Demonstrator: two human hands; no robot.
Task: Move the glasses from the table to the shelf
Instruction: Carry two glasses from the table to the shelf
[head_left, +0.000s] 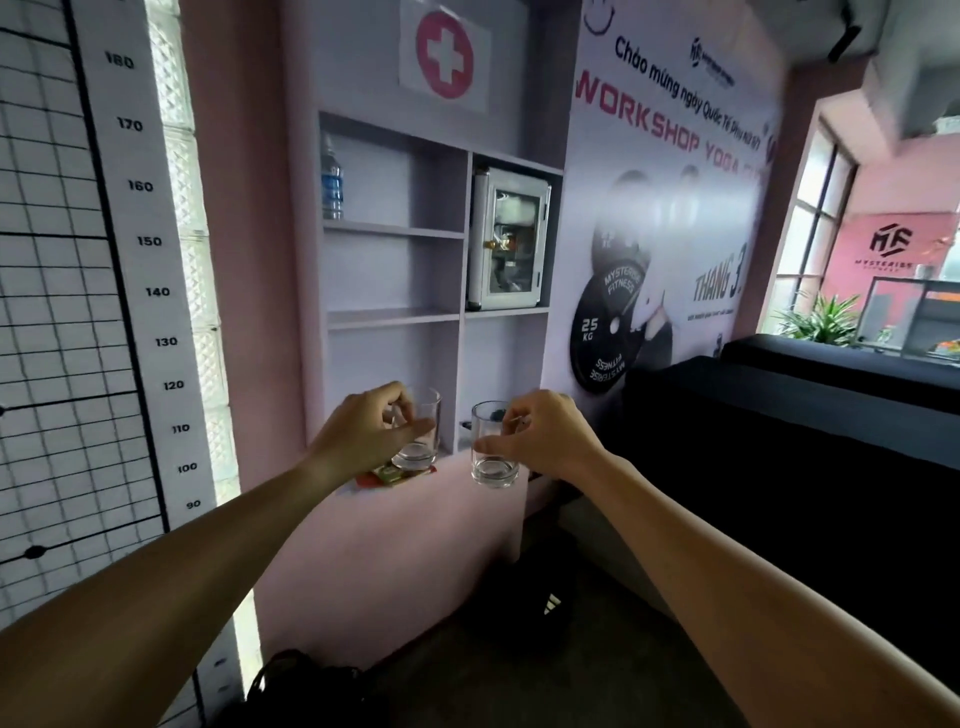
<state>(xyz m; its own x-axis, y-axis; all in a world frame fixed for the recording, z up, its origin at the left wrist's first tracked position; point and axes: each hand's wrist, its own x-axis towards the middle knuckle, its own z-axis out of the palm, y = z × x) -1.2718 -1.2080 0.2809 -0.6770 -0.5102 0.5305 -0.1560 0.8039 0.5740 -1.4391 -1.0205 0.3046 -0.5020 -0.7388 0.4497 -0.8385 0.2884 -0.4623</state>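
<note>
Two clear, thick-based glass tumblers, one per hand, held out before a pale lilac wall shelf unit (462, 270). The left tumbler (420, 436) sits within the left hand (363, 434), thumb and fingers curled narrowly around its side, its base low over a red and green packet (387, 475) on the lilac ledge (457, 488). The right tumbler (493, 447) hangs from the right hand (545, 436), pinched near the rim, thumb across its front. On the shelves: one blue-labelled plastic water bottle (331, 179) and one small glass-fronted white cabinet (509, 239).
</note>
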